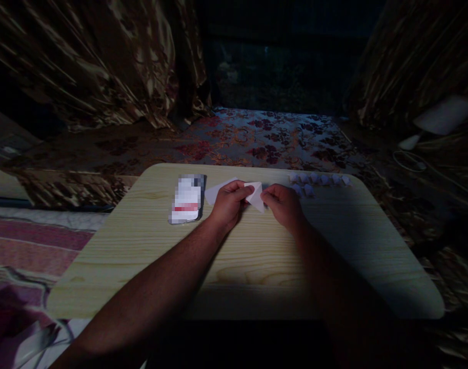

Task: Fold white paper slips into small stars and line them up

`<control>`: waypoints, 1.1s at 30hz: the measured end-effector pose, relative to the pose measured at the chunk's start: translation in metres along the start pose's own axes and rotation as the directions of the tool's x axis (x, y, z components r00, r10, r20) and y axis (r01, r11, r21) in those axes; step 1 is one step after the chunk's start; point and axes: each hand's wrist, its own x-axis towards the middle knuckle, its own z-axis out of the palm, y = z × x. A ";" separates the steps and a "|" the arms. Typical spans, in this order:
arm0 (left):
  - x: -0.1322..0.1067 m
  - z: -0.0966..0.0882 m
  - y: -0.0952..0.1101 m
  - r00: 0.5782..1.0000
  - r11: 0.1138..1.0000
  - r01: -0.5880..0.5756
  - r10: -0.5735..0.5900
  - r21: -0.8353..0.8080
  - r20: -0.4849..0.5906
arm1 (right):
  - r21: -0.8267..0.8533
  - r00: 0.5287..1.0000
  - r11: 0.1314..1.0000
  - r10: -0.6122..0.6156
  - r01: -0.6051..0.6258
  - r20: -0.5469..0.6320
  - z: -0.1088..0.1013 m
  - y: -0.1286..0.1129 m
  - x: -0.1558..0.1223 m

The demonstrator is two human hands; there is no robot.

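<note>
A small folded piece of white paper [255, 195] is held between my two hands, just above the wooden table [252, 251]. My left hand [230, 202] pinches its left side, the thumb lying across the top. At the paper's right edge, the fingertips of my right hand [283, 202] are closed on it. Behind my left hand lies a flat white sheet of paper [217, 191], partly covered by that hand. Several small folded white paper pieces [325, 179] sit in rows beyond my right hand, some partly hidden by it.
A phone [186, 199] with a blurred-out screen lies on the table's left. Past the far edge is a ledge with flowered cloth [272, 136], between patterned curtains [141, 61]. A white lamp [445, 115] with a cord stands at right. Striped bedding [34, 241] is at left.
</note>
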 end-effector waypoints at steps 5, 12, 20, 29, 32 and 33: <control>0.003 -0.001 -0.004 0.993 0.995 -0.090 0.093 0.045 -0.069 | 0.150 0.992 0.987 -0.072 0.056 0.103 0.004 -0.004 -0.003; 0.006 -0.005 -0.007 0.988 0.986 -0.132 0.139 0.103 -0.064 | 0.022 0.996 0.996 -0.085 0.085 -0.036 0.005 0.000 -0.003; 0.000 0.001 -0.005 0.993 0.976 -0.119 0.118 0.181 0.013 | -0.163 0.990 0.986 -0.049 0.027 -0.135 -0.007 0.002 0.003; -0.001 -0.001 -0.004 0.972 0.919 -0.229 0.201 0.322 0.119 | 0.026 0.986 0.999 0.041 -0.037 -0.160 -0.006 -0.001 0.004; -0.002 0.000 -0.004 0.969 0.916 -0.247 0.226 0.316 0.103 | -0.028 0.985 0.999 0.029 -0.035 -0.170 -0.007 0.000 0.005; -0.002 0.001 -0.004 0.968 0.916 -0.252 0.236 0.312 0.090 | -0.040 0.986 0.999 0.020 -0.027 -0.165 -0.007 0.000 0.005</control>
